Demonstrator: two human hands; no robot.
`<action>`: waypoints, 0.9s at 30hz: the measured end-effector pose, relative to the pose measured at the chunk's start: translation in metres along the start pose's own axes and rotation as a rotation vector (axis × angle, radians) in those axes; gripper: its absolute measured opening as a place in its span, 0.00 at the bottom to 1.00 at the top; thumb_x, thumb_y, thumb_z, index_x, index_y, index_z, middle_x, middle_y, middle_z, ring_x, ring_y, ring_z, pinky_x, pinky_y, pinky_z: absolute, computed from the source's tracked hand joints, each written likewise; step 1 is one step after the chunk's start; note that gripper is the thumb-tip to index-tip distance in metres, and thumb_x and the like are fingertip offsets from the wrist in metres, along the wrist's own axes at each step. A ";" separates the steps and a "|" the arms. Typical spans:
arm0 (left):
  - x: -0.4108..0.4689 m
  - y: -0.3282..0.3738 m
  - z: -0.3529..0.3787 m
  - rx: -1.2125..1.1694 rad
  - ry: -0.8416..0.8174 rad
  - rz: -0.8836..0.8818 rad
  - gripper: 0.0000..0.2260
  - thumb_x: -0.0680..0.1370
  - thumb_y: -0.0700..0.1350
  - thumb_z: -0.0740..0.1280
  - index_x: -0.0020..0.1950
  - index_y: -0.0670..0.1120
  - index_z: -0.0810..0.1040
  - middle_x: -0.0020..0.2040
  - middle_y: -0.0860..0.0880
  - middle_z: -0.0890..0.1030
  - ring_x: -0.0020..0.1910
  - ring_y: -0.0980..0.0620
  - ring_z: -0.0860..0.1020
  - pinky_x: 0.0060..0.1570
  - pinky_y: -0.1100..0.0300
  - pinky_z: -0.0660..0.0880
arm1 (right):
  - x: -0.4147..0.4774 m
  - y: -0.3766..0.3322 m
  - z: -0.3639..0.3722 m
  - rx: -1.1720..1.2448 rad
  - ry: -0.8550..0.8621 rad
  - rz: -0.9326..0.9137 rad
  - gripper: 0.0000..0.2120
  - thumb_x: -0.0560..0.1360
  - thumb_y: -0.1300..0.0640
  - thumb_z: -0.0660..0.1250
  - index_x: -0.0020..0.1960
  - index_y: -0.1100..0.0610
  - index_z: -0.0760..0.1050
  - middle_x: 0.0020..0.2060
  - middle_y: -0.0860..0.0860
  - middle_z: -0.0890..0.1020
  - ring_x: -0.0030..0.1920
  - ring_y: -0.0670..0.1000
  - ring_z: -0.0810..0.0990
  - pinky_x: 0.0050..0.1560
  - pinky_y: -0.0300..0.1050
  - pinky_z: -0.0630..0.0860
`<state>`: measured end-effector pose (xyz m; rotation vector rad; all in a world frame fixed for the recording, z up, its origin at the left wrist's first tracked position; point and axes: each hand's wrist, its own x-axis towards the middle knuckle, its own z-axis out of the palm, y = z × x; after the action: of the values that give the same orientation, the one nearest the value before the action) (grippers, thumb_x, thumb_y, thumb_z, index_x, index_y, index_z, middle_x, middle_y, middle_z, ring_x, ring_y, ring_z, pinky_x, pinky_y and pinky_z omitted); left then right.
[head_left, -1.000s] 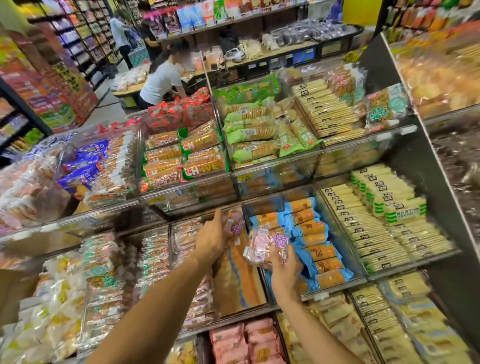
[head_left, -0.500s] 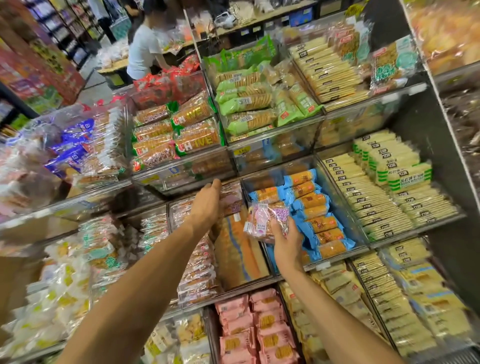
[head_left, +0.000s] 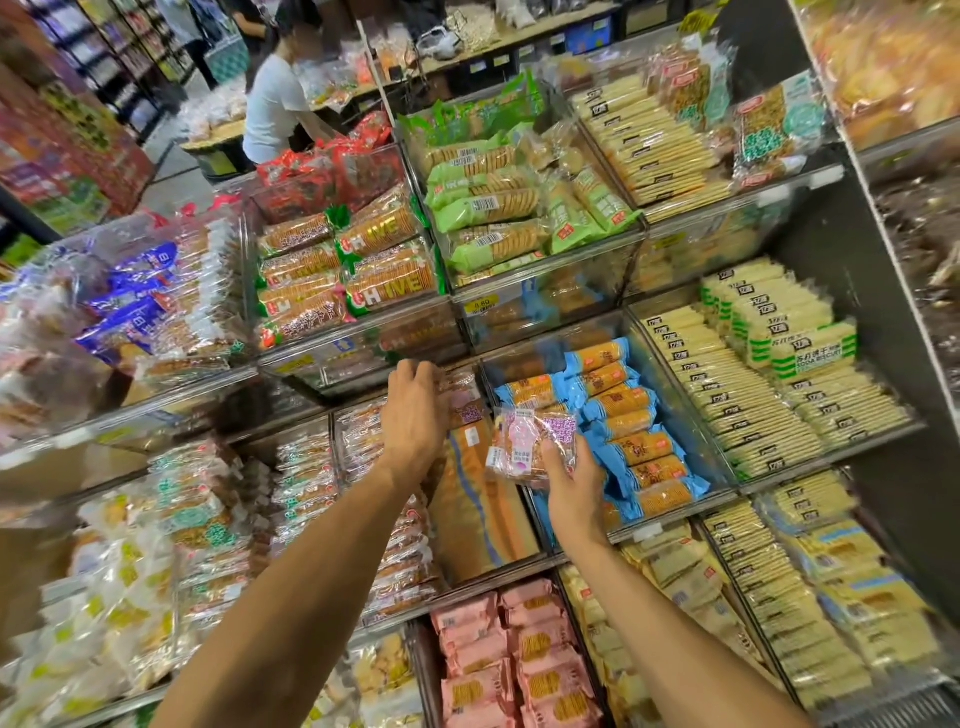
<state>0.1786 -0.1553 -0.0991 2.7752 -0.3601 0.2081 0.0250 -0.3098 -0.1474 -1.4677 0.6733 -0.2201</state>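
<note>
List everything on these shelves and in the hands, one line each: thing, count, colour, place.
snack packet: at least one, clear with pink and purple print, in the right hand
same-print packets: a few, clear with pink and purple, back of the centre bin
blue biscuit packs: about ten, blue, bin right of centre
HIVE cracker packs: several, green-ended, upper bin
green biscuit packs: several, green, upper bin further right
soda biscuit packs: many, white and green, right bin
pink biscuit packs: many, pink, bottom bin
person in a white shirt: one, far aisle
left hand: in the centre bin beside the same-print packets, grip hidden
right hand: holds the snack packet
</note>
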 end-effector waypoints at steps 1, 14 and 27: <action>0.000 -0.001 0.000 -0.051 0.006 -0.041 0.16 0.79 0.55 0.74 0.61 0.48 0.76 0.59 0.49 0.72 0.57 0.50 0.71 0.48 0.51 0.77 | 0.000 0.000 0.000 0.007 -0.001 0.003 0.34 0.85 0.44 0.63 0.84 0.56 0.55 0.83 0.52 0.60 0.81 0.53 0.60 0.78 0.50 0.60; -0.011 -0.007 -0.010 0.066 -0.017 0.046 0.14 0.82 0.43 0.68 0.68 0.44 0.74 0.61 0.45 0.77 0.60 0.43 0.75 0.51 0.48 0.79 | -0.001 -0.003 -0.001 0.007 0.006 -0.001 0.33 0.85 0.47 0.63 0.84 0.58 0.57 0.82 0.54 0.62 0.81 0.55 0.61 0.76 0.48 0.60; 0.007 -0.012 -0.010 0.057 -0.086 -0.014 0.14 0.79 0.41 0.72 0.65 0.45 0.76 0.59 0.44 0.80 0.54 0.44 0.80 0.52 0.49 0.80 | -0.001 -0.003 -0.002 -0.004 -0.003 -0.002 0.33 0.85 0.47 0.63 0.83 0.59 0.57 0.82 0.55 0.62 0.81 0.55 0.61 0.73 0.43 0.59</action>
<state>0.1877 -0.1420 -0.0921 2.8480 -0.3616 0.0965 0.0243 -0.3112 -0.1441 -1.4722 0.6699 -0.2185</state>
